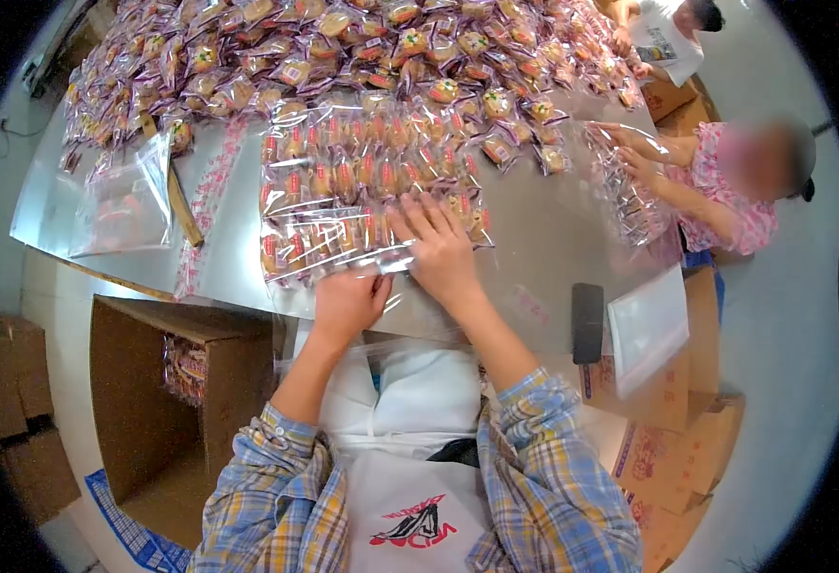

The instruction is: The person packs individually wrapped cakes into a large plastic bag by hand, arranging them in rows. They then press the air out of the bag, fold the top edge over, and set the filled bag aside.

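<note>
A large clear plastic bag (290, 272) lies flat on the metal table, filled with rows of small wrapped cakes (319, 181). At the bag's near edge my left hand (350, 304) is closed, its curled fingers gripping the plastic. My right hand (436, 246) rests on the bag's right part, fingers stretched out and lying over the wrapped cakes. Loose plastic from the bag hangs toward me over the table's front edge. Beyond the bag rises a big heap of individually wrapped cakes (343, 48).
Clear bags (128, 215) and a wooden strip (185, 205) lie at left. A dark flat block (587, 323) and a plastic stack (650, 325) are at right. An open carton (180, 420) stands below left. A co-worker in pink (725, 191) handles another bag; another person (668, 38) stands beyond.
</note>
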The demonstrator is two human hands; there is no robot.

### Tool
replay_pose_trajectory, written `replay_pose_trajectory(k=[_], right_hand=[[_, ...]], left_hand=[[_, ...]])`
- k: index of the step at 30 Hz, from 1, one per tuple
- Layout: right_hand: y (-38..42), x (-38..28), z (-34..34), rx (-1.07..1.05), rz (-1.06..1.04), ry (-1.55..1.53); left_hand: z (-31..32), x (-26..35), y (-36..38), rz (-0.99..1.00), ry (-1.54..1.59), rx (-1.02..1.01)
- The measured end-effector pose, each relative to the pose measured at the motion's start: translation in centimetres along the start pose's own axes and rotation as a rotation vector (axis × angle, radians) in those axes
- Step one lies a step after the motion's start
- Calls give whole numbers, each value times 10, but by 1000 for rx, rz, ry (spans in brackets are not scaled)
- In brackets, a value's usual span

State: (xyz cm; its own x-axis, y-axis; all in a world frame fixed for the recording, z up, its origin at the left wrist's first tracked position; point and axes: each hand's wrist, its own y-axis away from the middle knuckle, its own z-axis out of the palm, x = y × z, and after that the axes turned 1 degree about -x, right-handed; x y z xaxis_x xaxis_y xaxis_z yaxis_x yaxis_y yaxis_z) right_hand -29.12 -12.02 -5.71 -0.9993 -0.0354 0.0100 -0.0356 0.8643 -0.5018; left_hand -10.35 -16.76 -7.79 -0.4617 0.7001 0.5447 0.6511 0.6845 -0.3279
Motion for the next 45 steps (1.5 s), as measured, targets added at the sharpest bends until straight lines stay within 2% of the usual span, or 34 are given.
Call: replay_pose_trajectory(k=[4,10,13,16,19,24,27,28,32,35,39,45], right_hand=[[0,-2,13,53,56,-18],[-2,-4,26,93,92,16],[-3,-2,29,117,71,-24],[4,4,5,-39,-2,-84],[14,6,-19,-96,11,-80],[18,18,-30,-79,30,-80],[21,28,-20,-46,6,-100],[25,27,-15,-22,17,-83],[24,25,4,106,29,-44],[27,22,12,145,57,-61],[22,24,20,206,57,-18],[46,-4,-16,88,103,-183]], left_hand=[[-2,0,5,-11,-98,-95],[6,-4,6,50,-118,-11],[6,-3,7,7,-167,-128],[1,2,6,147,-222,21],[2,7,4,351,-344,207],[14,16,9,279,-474,246],[1,35,-2,150,-530,304],[4,34,-7,82,-399,212],[6,27,-27,127,-423,264],[12,24,-24,67,-439,195],[11,19,-29,84,-404,289],[20,22,-30,94,-443,346]])
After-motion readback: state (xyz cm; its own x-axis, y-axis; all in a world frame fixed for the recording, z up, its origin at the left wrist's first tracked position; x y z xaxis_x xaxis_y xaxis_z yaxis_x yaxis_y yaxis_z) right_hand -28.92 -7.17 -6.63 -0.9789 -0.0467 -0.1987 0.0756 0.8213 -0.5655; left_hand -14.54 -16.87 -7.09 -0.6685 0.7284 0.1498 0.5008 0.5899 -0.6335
